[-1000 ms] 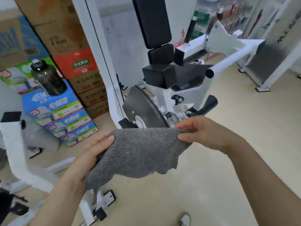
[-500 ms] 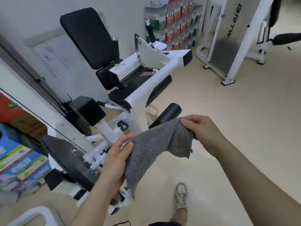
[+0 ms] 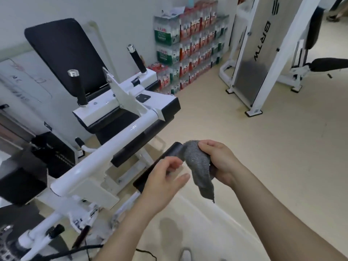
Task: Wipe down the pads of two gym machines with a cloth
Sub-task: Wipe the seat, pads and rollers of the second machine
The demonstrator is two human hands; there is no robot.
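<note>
While bunched into a wad for a firmer wiping face, grey cloth [image 3: 197, 162] gripped in right hand [image 3: 219, 162], fingers curled over the top fold, loose tail hanging down below the palm. Held just above the near end of the black roller pad [image 3: 170, 152], seemingly so the first stroke can land there; contact between cloth and pad not clear from this angle. Left hand [image 3: 165, 182] free of the cloth, fingers loosely half-curled and holding nothing, hovering in front of the roller, likely ready to steady it or tuck the fabric. Both forearms reaching forward from the lower edge of the view, wrists angled inward toward each other. Black back pad [image 3: 66, 53] and seat pad [image 3: 131, 140] of the white machine frame [image 3: 105, 147] well apart from the cloth, not yet wiped by the look of it. Second machine [image 3: 263, 53] farther off to the right.
</note>
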